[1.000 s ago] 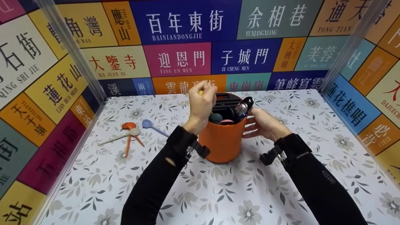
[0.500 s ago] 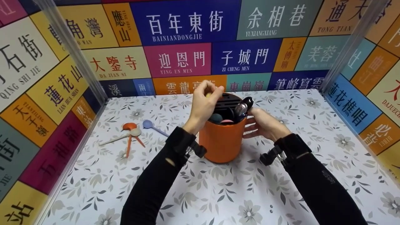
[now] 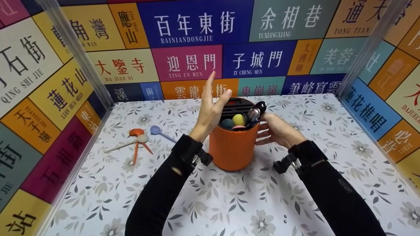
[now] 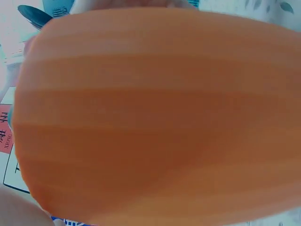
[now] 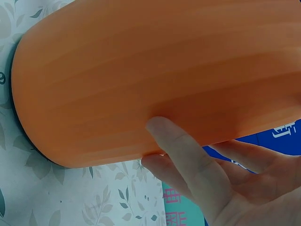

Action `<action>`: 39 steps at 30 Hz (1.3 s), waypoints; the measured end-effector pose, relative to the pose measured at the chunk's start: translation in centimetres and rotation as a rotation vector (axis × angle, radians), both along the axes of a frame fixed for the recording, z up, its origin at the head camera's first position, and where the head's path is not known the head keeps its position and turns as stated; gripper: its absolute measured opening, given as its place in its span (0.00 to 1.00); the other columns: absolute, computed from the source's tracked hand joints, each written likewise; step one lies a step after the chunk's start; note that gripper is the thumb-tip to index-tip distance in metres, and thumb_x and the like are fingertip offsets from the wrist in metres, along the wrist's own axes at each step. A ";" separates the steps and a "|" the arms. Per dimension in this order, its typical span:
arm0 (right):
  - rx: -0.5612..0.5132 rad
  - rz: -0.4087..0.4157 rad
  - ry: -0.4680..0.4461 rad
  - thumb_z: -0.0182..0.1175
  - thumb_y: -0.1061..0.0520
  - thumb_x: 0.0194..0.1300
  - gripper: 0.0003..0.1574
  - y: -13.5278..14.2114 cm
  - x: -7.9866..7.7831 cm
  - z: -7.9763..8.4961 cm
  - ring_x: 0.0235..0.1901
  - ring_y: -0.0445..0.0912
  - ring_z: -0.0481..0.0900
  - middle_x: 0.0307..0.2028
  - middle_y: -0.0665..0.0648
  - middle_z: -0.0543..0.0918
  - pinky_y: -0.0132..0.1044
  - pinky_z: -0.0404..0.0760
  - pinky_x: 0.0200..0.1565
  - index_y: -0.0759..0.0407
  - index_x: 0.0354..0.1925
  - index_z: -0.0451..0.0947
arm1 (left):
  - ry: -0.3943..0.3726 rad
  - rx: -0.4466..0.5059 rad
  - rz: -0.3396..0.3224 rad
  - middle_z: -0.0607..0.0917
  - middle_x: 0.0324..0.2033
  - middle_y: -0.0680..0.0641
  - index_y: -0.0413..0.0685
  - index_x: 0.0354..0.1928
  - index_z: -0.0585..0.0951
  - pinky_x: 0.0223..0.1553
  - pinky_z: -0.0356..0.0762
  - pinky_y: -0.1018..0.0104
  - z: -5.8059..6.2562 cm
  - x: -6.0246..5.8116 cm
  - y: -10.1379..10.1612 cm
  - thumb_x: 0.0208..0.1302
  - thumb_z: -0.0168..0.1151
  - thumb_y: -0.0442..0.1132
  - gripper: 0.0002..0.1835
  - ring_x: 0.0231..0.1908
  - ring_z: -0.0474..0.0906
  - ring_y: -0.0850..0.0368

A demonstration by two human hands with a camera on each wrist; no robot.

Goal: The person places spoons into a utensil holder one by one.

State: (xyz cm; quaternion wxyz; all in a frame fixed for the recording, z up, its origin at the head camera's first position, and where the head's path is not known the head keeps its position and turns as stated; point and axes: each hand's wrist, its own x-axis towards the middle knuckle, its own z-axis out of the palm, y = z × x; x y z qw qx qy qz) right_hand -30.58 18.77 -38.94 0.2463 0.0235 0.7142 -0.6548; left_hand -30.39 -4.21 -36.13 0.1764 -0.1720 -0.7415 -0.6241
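An orange utensil holder [image 3: 231, 150] with a black slotted top stands upright between my hands. Inside it, the round heads of a yellow spoon [image 3: 239, 120], a dark green utensil [image 3: 227, 123] and a pink one [image 3: 239, 127] show, beside a shiny metal spoon [image 3: 253, 114] and a black spoon [image 3: 261, 106]. My left hand [image 3: 210, 106] is raised at the holder's left rim, fingers straight, holding nothing. At the other side, my right hand [image 3: 275, 129] rests extended fingers against the holder; in the right wrist view one finger [image 5: 174, 141] touches its wall. The orange wall [image 4: 155, 108] fills the left wrist view.
Left on the flowered tabletop [image 3: 203, 206] lie orange utensils [image 3: 136, 132], a beige spoon [image 3: 142, 138] crossing them, and a blue spoon [image 3: 155, 130]. Panels with printed street names [image 3: 187, 62] enclose the back and both sides.
My left hand has let go of the yellow spoon, which now stands in the holder, and its fingers have straightened. The right hand and the holder have stayed in place.
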 end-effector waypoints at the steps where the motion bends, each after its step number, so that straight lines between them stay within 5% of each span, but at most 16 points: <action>1: 0.001 0.000 0.001 0.47 0.42 0.78 0.24 0.0 0.0 0.0 0.39 0.54 0.86 0.41 0.59 0.82 0.51 0.87 0.47 0.60 0.54 0.70 | 0.000 -0.045 0.012 0.49 0.83 0.47 0.56 0.85 0.50 0.77 0.42 0.36 -0.1 0.0 -0.1 0.69 0.57 0.60 0.48 0.81 0.45 0.52; 10: 0.005 -0.016 -0.004 0.47 0.42 0.78 0.23 0.0 0.1 0.1 0.40 0.55 0.87 0.41 0.59 0.84 0.52 0.88 0.48 0.59 0.54 0.71 | -0.086 -0.341 0.084 0.35 0.84 0.46 0.65 0.86 0.42 0.76 0.27 0.34 -1.7 -0.5 -1.6 0.70 0.48 0.69 0.49 0.82 0.31 0.42; 17: -0.007 -0.021 -0.011 0.49 0.42 0.79 0.22 0.1 0.1 0.2 0.39 0.54 0.87 0.41 0.59 0.83 0.52 0.87 0.48 0.59 0.53 0.71 | -0.160 -0.379 0.125 0.33 0.83 0.45 0.66 0.85 0.40 0.76 0.23 0.37 -3.3 -1.7 -4.5 0.74 0.42 0.69 0.46 0.82 0.29 0.44; 29: -0.005 -0.005 -0.009 0.47 0.43 0.79 0.22 0.1 -0.1 0.1 0.40 0.54 0.87 0.41 0.58 0.84 0.52 0.87 0.48 0.59 0.53 0.71 | -0.297 -0.383 0.273 0.34 0.83 0.40 0.62 0.86 0.41 0.77 0.27 0.36 -6.5 -3.2 -11.1 0.76 0.47 0.66 0.46 0.81 0.34 0.36; 39: -0.009 -0.012 -0.015 0.48 0.43 0.78 0.22 0.0 0.0 0.1 0.38 0.53 0.87 0.39 0.58 0.84 0.52 0.88 0.48 0.59 0.53 0.71 | -0.398 -0.672 0.402 0.29 0.82 0.36 0.59 0.85 0.36 0.76 0.21 0.36 -9.6 -3.9 -17.2 0.75 0.41 0.72 0.49 0.81 0.28 0.35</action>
